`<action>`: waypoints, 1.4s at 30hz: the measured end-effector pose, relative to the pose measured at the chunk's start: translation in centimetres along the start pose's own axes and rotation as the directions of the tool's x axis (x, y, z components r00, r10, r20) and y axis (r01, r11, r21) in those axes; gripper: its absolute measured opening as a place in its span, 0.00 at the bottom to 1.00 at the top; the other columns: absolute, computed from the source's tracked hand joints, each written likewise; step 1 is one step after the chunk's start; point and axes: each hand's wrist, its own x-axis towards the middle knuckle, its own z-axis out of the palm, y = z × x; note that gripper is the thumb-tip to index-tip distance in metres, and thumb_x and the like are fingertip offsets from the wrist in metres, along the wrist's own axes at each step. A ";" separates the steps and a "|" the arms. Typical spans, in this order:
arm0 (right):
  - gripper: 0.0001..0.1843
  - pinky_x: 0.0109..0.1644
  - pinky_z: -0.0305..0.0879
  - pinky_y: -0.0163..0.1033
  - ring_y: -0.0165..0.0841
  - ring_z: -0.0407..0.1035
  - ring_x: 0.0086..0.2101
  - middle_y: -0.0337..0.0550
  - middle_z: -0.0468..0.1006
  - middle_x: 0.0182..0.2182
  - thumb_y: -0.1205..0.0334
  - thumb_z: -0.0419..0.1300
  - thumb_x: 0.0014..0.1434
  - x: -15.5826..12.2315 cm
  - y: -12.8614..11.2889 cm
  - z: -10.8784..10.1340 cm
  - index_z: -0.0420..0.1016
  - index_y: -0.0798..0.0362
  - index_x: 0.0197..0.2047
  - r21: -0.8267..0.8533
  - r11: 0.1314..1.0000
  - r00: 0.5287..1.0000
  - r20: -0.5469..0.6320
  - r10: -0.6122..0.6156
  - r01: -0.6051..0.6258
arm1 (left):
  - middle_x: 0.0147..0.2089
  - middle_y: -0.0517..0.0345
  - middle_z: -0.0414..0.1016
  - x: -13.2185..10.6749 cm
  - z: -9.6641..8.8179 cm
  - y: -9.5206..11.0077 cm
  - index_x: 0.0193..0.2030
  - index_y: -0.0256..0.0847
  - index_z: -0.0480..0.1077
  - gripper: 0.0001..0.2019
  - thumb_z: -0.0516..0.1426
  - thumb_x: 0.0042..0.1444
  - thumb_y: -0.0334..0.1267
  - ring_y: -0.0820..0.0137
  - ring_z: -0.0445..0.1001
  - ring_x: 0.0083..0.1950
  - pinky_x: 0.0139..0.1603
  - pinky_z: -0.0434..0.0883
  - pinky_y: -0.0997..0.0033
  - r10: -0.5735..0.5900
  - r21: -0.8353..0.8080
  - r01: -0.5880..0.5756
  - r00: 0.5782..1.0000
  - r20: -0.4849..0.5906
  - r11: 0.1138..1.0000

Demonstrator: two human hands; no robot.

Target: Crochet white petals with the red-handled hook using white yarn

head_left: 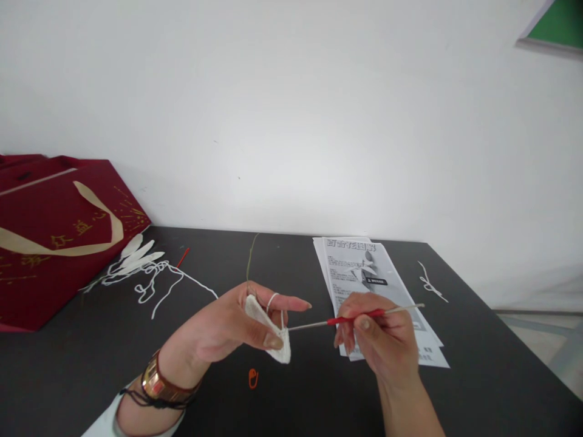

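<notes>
Between the thumb and fingers of my left hand [243, 321] is a white crocheted piece [279, 343], pointed and petal-like. White yarn [272, 300] loops round the raised index finger and runs down to the piece's edge. My right hand [380, 340] grips a crochet hook [339, 320] by its red middle, like a pencil. One thin metal end of the hook reaches left to the edge of the crocheted piece, where its tip is hidden in the stitches; the other end points right. An orange stitch marker [253, 378] lies on the table below my left hand.
A dark red gift bag [68, 224] stands at the left. Beside it lie white crocheted petals [139, 255] with loose yarn tails and a red stick-like tool [183, 258]. Printed sheets [392, 273] lie behind my right hand. A yarn scrap [430, 284] is further right on the dark table [483, 364].
</notes>
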 end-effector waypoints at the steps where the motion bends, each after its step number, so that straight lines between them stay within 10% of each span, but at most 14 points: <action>1: 0.05 0.18 0.69 0.33 0.28 0.69 0.17 0.41 0.75 0.22 0.62 0.64 0.58 0.0 0.0 -0.1 0.82 0.53 0.36 0.007 1.000 1.000 0.006 -0.002 0.002 | 0.25 0.58 0.75 0.0 0.0 0.0 0.44 0.43 0.81 0.22 0.69 0.37 0.30 0.70 0.67 0.26 0.27 0.56 0.70 -0.006 -0.002 0.006 1.000 0.004 1.000; 31: 0.04 0.24 0.75 0.32 0.29 0.74 0.22 0.43 0.76 0.28 0.62 0.66 0.56 0.4 -0.1 -0.8 0.82 0.53 0.33 0.090 0.994 0.988 0.152 0.040 -0.055 | 0.18 0.61 0.70 0.2 0.0 -0.8 0.42 0.39 0.82 0.21 0.69 0.35 0.32 0.76 0.60 0.20 0.21 0.54 0.74 -0.077 -0.057 0.091 0.974 0.214 0.994; 42: 0.09 0.15 0.70 0.27 0.23 0.66 0.11 0.36 0.75 0.15 0.60 0.68 0.53 1.3 1.6 0.6 0.80 0.58 0.29 0.365 0.870 0.925 -0.052 0.376 -0.333 | 0.28 0.58 0.70 -0.3 0.2 0.0 0.47 0.43 0.80 0.18 0.67 0.46 0.38 0.72 0.61 0.28 0.28 0.56 0.71 0.133 0.263 -0.147 0.989 0.070 0.953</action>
